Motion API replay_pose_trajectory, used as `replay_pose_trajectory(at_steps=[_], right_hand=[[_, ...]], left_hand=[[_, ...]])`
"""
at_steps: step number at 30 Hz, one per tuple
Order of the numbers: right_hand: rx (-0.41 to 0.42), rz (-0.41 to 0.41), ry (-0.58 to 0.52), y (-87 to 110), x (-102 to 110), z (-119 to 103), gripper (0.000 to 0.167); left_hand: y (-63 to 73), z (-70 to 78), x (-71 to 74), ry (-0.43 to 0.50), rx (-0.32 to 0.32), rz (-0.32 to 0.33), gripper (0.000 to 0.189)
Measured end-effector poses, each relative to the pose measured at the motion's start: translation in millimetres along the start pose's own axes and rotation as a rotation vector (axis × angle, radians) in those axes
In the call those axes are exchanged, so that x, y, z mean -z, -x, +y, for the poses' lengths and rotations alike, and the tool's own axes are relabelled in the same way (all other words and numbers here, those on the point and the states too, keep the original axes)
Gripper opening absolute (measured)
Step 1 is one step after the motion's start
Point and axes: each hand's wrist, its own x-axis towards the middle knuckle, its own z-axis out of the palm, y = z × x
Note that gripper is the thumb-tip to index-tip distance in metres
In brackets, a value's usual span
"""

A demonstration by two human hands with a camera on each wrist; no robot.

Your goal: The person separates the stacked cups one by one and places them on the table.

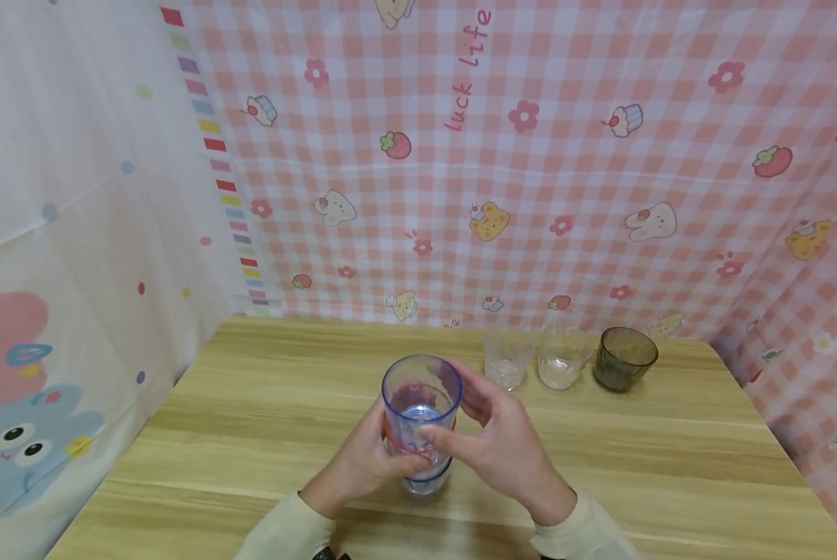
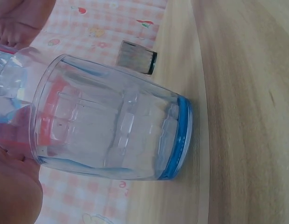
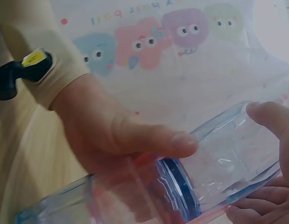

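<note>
Left hand [image 1: 372, 459] and right hand [image 1: 506, 443] curl round a stack of clear cups [image 1: 406, 426], its long axis roughly upright and blue-rimmed mouth facing up, over the near middle of a wood-grain table [image 1: 264, 428] backed by pink gingham cloth [image 1: 544, 171], with white printed cloth [image 1: 103, 218] along the left side.

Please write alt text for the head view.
A person's left hand and right hand hold a blue-rimmed stack of transparent cups at a pale wooden table. Behind, to the right, stand two clear cups and a smoky-brown cup.
</note>
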Motion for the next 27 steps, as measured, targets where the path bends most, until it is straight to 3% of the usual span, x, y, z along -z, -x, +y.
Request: replay_pose_trajectory(at_steps=[14,27], right_hand=[[0.129,0.044,0.022,-7.5,14,-26,0.077],[0.131,0.116,0.075,-8.4,28,-25,0.076]], left_hand=[[0.2,0.3,0.2,-0.001,-0.01,-0.001,0.094],[2.7,-1.4,0.6,-0.01,-0.01,0.021,0.097]])
